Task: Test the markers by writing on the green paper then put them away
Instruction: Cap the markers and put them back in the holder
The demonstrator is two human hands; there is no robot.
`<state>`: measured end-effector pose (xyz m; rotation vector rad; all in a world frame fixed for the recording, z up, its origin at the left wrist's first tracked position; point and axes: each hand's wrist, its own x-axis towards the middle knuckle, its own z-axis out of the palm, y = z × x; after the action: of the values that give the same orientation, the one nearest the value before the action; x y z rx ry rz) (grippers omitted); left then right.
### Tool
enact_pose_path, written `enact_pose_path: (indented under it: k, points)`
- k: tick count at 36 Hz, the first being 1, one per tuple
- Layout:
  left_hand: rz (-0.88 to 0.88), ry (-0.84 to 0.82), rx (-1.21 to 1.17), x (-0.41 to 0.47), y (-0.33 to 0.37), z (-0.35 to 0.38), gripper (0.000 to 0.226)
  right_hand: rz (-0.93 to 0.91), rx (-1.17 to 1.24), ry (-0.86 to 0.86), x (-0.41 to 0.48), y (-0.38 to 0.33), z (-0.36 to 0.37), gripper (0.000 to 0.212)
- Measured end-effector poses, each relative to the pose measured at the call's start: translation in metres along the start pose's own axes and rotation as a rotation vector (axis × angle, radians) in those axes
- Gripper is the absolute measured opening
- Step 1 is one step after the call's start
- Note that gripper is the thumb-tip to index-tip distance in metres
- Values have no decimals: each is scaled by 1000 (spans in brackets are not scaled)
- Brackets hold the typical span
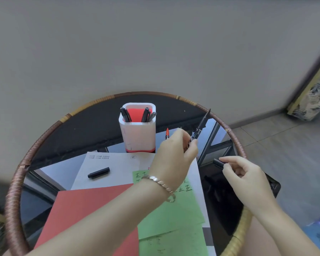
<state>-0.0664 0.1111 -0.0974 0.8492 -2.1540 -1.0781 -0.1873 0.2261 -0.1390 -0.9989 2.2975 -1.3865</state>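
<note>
The table's wicker rim [13, 191] curves close behind both hands at the right of the frame. Open glass lies upper left, beside the white pen holder [138, 137]. The left hand [174, 154] pinches an uncapped black marker [199, 127], its tip raised over the rim. The right hand [246, 178], at lower right, nips a black cap [218, 162] between thumb and forefinger. The green paper [170, 213] lies under the left wrist, and a second cap [98, 172] rests on the white sheet [115, 163].

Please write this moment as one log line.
left hand: holds uncapped marker | right hand: pinches cap | green paper: written on | holder: other markers inside
</note>
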Motion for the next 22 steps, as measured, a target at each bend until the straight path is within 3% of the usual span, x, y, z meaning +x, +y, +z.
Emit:
enact_pose_path:
  k: [4, 14, 22]
  points:
    - [-8, -39, -133, -25, -9, -27, 6, -34, 54, -44, -5, -9, 5, 15]
    - [-157, 6, -235, -63, -56, -74, 15, 16, 401, -117, -17, -44, 29, 13]
    - [-194, 9, -288, -77, -68, -82, 11, -87, 360, -165, -26, -54, 39, 21]
